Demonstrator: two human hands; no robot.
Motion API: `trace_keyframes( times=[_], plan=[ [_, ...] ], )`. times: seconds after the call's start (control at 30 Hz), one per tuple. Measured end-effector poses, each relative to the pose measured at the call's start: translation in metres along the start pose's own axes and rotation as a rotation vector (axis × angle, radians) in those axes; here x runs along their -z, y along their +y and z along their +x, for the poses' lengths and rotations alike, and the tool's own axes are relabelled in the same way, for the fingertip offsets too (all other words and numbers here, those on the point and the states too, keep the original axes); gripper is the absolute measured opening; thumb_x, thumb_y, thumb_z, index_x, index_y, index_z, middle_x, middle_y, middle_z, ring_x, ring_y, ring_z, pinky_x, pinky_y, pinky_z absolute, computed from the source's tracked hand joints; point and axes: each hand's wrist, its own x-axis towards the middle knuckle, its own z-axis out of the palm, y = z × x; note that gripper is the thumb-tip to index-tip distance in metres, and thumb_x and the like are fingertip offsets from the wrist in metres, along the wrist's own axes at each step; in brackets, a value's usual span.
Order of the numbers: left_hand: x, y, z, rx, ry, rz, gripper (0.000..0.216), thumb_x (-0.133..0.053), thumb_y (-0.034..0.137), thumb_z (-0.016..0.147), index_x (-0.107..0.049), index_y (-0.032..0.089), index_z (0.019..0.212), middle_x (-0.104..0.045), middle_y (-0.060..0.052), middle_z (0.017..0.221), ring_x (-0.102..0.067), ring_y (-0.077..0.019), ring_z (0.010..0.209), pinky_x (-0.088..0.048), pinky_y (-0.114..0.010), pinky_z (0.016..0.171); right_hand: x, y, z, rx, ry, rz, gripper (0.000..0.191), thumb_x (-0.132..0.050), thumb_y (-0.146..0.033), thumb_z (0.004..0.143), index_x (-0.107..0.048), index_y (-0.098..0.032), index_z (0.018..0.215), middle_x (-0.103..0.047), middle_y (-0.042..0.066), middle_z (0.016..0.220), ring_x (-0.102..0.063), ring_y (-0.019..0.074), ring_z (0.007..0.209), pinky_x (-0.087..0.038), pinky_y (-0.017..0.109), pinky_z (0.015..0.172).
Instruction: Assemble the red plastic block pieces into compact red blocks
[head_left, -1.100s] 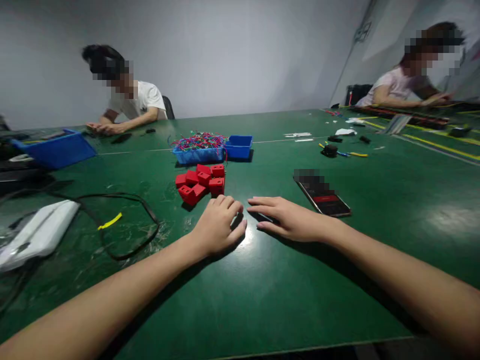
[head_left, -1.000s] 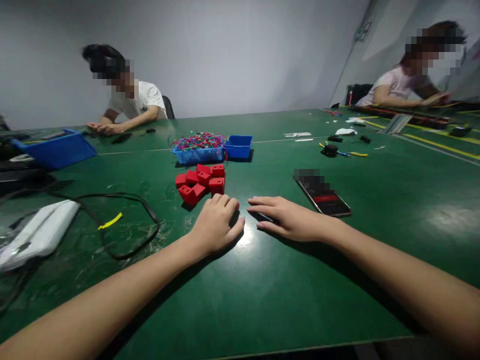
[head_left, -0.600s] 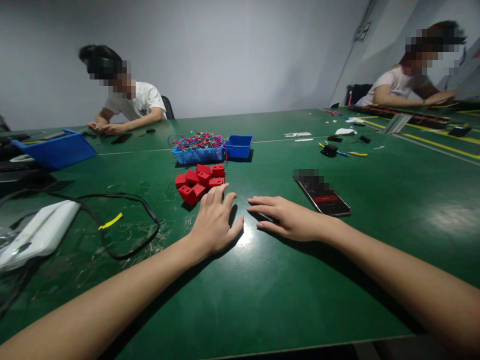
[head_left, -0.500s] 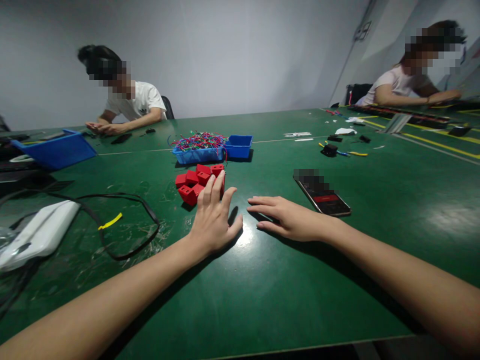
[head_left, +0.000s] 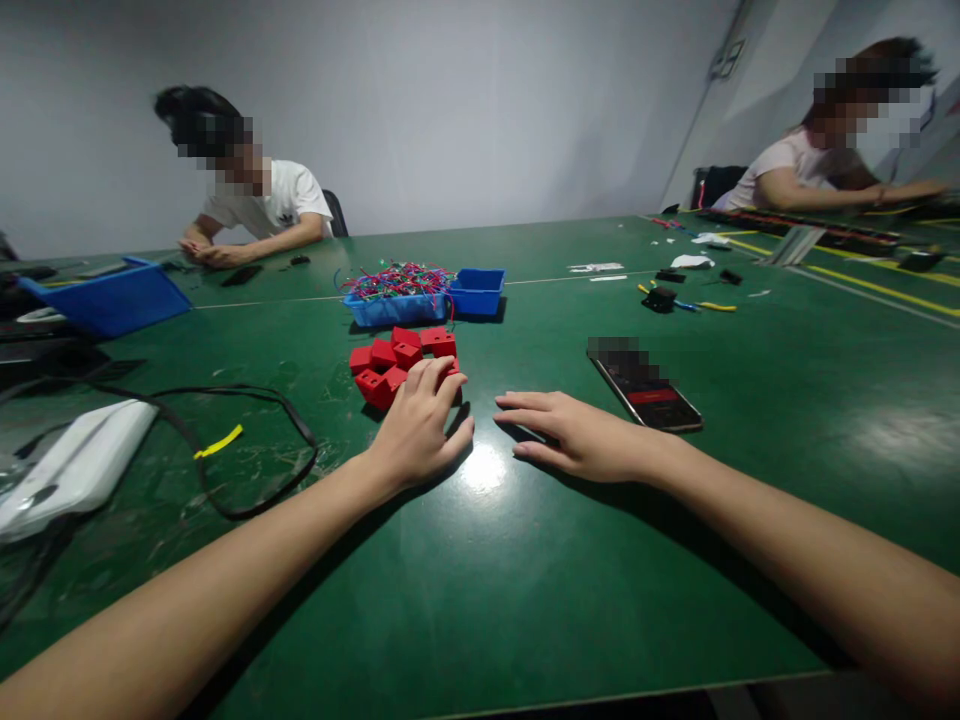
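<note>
Several red blocks (head_left: 381,354) with small holes lie in a loose pile on the green table (head_left: 540,590). At the pile's near right edge is my left hand (head_left: 421,420), its fingers bent and apart, partly covering some blocks; whether the fingertips touch a block I cannot tell. My right hand (head_left: 574,437) rests to the right with fingers stretched out and apart, holding nothing. A phone (head_left: 664,400) lies just beyond my right wrist. Behind the blocks stand a blue bin (head_left: 397,312) heaped with coloured wires and a smaller blue bin (head_left: 478,292).
At left are a white device (head_left: 79,465), a looped black cable (head_left: 300,460) with a yellow tag (head_left: 220,442), and a tilted blue bin (head_left: 112,300). Cutters (head_left: 660,299) and scraps lie at the far right. Two people sit across the table.
My left hand has drawn back slightly toward me and left, its fingers more bent, uncovering more of the red blocks. My right hand has stayed still.
</note>
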Motion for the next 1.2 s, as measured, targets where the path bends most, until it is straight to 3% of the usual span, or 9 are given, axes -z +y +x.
trace_keyframes(
  times=[0.17, 0.23, 0.37, 0.7, 0.83, 0.97, 1.07, 1.13, 1.2],
  plan=[
    [-0.004, 0.008, 0.004, -0.133, 0.055, -0.187, 0.02, -0.052, 0.027, 0.089, -0.053, 0.017, 0.106, -0.057, -0.009, 0.098, -0.057, -0.0231, 0.091, -0.054, -0.036, 0.081, -0.007, -0.001, 0.006, -0.027, 0.108, 0.012, 0.052, -0.056, -0.036, 0.096, -0.047, -0.015, 0.143, -0.062, 0.019, 0.136, -0.061, 0.0307, 0.122, -0.049, 0.05, 0.101],
    [-0.006, 0.012, 0.007, -0.201, 0.008, -0.19, 0.026, -0.053, 0.032, 0.089, -0.052, 0.017, 0.111, -0.055, -0.007, 0.092, -0.056, -0.0222, 0.084, -0.053, -0.034, 0.075, -0.011, -0.003, 0.01, -0.03, 0.13, -0.008, 0.043, -0.055, -0.03, 0.096, -0.051, -0.015, 0.136, -0.064, 0.019, 0.13, -0.062, 0.03, 0.116, -0.049, 0.05, 0.098],
    [-0.012, 0.018, 0.015, -0.144, -0.024, -0.209, 0.023, -0.051, 0.034, 0.089, -0.052, 0.019, 0.105, -0.055, -0.006, 0.092, -0.057, -0.0218, 0.083, -0.052, -0.033, 0.072, -0.02, -0.009, 0.017, -0.055, 0.155, -0.071, 0.023, -0.049, -0.02, 0.094, -0.058, -0.011, 0.113, -0.068, 0.019, 0.112, -0.062, 0.029, 0.1, -0.051, 0.048, 0.089],
    [-0.034, 0.022, 0.046, -0.138, 0.03, -0.342, 0.034, -0.059, 0.027, 0.086, -0.05, 0.016, 0.117, -0.059, -0.013, 0.112, -0.058, -0.0263, 0.107, -0.051, -0.041, 0.096, -0.019, 0.015, 0.013, -0.283, 0.356, 0.028, 0.034, -0.046, -0.01, 0.086, -0.061, -0.014, 0.117, -0.07, 0.016, 0.118, -0.065, 0.0279, 0.108, -0.049, 0.045, 0.098],
    [-0.034, 0.022, 0.041, -0.177, 0.073, -0.374, 0.023, -0.058, 0.024, 0.093, -0.054, 0.016, 0.114, -0.063, -0.012, 0.11, -0.061, -0.0234, 0.107, -0.054, -0.037, 0.093, -0.013, 0.019, 0.015, -0.425, 0.443, 0.19, 0.029, -0.046, -0.028, 0.096, -0.064, -0.017, 0.116, -0.073, 0.014, 0.114, -0.069, 0.0261, 0.104, -0.05, 0.042, 0.094],
    [-0.031, 0.024, 0.037, -0.364, 0.101, -0.315, 0.02, -0.048, 0.025, 0.101, -0.057, 0.015, 0.115, -0.065, -0.014, 0.114, -0.061, -0.0231, 0.111, -0.054, -0.039, 0.096, -0.011, 0.021, 0.017, -0.512, 0.544, 0.496, 0.038, -0.053, -0.041, 0.093, -0.059, -0.016, 0.121, -0.073, 0.013, 0.11, -0.069, 0.0262, 0.101, -0.051, 0.042, 0.092],
    [-0.027, 0.025, 0.035, -0.522, 0.103, -0.305, 0.026, -0.036, 0.019, 0.104, -0.059, 0.017, 0.117, -0.066, -0.012, 0.114, -0.062, -0.0204, 0.111, -0.054, -0.037, 0.097, -0.011, 0.02, 0.016, -0.505, 0.521, 0.78, 0.038, -0.061, -0.051, 0.086, -0.064, -0.016, 0.099, -0.074, 0.008, 0.092, -0.068, 0.023, 0.083, -0.053, 0.037, 0.077],
    [-0.026, 0.026, 0.034, -0.503, 0.133, -0.316, 0.024, -0.04, 0.026, 0.104, -0.059, 0.018, 0.116, -0.065, -0.012, 0.116, -0.062, -0.0212, 0.114, -0.053, -0.038, 0.099, -0.011, 0.018, 0.016, -0.508, 0.527, 0.894, 0.04, -0.069, -0.054, 0.079, -0.063, -0.016, 0.09, -0.072, 0.006, 0.086, -0.066, 0.0205, 0.077, -0.052, 0.034, 0.073],
    [-0.025, 0.026, 0.035, -0.357, 0.153, -0.334, 0.032, -0.055, 0.045, 0.097, -0.06, 0.017, 0.113, -0.065, -0.013, 0.116, -0.06, -0.0258, 0.115, -0.051, -0.043, 0.1, -0.012, 0.016, 0.018, -0.501, 0.552, 0.943, 0.041, -0.074, -0.052, 0.074, -0.064, -0.017, 0.093, -0.072, 0.004, 0.086, -0.066, 0.0198, 0.078, -0.052, 0.033, 0.073]
  ],
)
